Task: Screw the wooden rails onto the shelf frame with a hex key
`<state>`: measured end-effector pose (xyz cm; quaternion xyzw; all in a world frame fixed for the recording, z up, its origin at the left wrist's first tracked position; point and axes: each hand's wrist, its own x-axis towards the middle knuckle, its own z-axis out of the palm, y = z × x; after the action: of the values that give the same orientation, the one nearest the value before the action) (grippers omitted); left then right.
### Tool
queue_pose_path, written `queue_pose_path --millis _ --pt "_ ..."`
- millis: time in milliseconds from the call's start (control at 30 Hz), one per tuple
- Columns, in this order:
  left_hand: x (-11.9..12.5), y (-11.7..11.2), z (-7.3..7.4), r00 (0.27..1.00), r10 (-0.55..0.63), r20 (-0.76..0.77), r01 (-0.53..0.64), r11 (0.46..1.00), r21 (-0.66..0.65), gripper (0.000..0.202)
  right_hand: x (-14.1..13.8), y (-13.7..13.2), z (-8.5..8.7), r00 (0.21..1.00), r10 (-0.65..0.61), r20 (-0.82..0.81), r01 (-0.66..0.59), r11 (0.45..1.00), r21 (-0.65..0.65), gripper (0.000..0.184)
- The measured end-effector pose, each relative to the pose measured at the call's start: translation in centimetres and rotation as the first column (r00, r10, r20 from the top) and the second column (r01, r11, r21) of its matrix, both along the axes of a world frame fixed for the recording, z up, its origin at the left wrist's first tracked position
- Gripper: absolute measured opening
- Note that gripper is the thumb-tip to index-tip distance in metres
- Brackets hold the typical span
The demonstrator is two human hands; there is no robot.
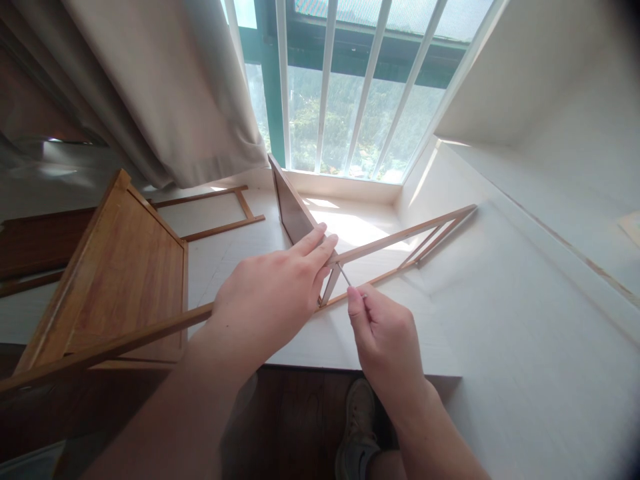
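Observation:
My left hand (273,287) rests with fingers closed over the near end of a wooden side frame (400,237), where it meets an upright dark wooden panel (290,210). My right hand (383,330) pinches a thin metal hex key (344,273), its tip set at the joint just below my left fingertips. The frame's rails run to the right across the white platform (490,320). Both hands are above the platform's front edge.
A wooden shelf tray (125,267) leans at the left, with a long rail (100,350) running under my left arm. Another ladder-like frame (220,213) lies flat behind it. A curtain (165,93) hangs before the barred window (350,87). My shoe (357,427) is on the dark floor.

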<state>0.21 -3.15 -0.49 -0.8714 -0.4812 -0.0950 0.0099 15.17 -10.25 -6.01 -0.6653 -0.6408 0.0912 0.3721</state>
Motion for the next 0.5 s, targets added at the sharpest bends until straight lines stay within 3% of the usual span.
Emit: queue_pose_path --millis 233,367,500 --pt "-0.06 -0.05 0.06 1.0 -0.008 -0.012 0.009 1.0 0.009 0.049 -0.29 -0.08 0.12 1.0 0.013 -0.013 -0.013 1.0 -0.015 0.035" --pt "-0.08 -0.13 0.07 1.0 -0.013 -0.001 0.013 1.0 0.008 0.049 -0.34 0.05 0.3 0.981 0.009 -0.194 -0.02 0.998 -0.056 0.04" --pt "-0.07 -0.13 0.1 1.0 -0.008 0.002 0.008 1.0 -0.007 0.049 -0.55 0.08 0.35 0.889 0.017 -0.457 -0.068 0.993 -0.096 0.045"
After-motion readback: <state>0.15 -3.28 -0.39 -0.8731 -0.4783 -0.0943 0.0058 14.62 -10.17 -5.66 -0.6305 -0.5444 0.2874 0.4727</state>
